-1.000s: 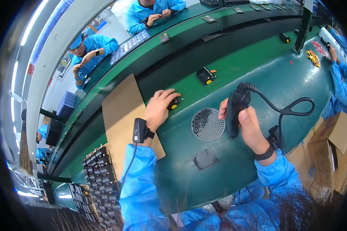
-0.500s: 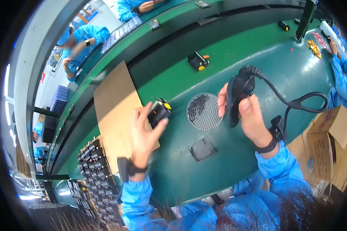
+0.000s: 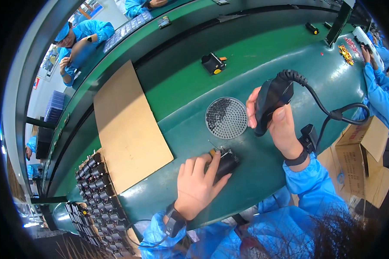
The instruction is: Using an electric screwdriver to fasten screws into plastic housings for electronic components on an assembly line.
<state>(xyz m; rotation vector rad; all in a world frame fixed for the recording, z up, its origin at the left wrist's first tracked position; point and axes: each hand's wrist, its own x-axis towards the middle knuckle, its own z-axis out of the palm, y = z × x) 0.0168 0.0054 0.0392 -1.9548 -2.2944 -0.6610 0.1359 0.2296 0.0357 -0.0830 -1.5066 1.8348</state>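
Note:
My left hand (image 3: 196, 185) is low over the green bench. Its fingers and thumb are closed round a black plastic housing (image 3: 227, 164) with an orange tab and a thin wire at its far end. The housing lies where a flat dark fixture was visible earlier; that fixture is now hidden. To the right, my right hand (image 3: 285, 134) grips a black corded hand tool (image 3: 273, 101), held upright above the bench; its lower working end is not clear. Between the hands and farther back sits a round grey perforated dish (image 3: 235, 128), partly filled with small black pieces.
A brown cardboard sheet (image 3: 129, 134) lies on the left, beside rows of black housings (image 3: 101, 194). Another housing (image 3: 212, 64) rests on the green belt. The tool's cable (image 3: 317, 101) loops rightward above an open carton (image 3: 358, 159). Co-workers in blue sit at far left and right.
My left hand has brought the housing down and rightward, turning it onto the fixture's spot. My right hand holds the tool in nearly the same place. The view has shifted slightly.

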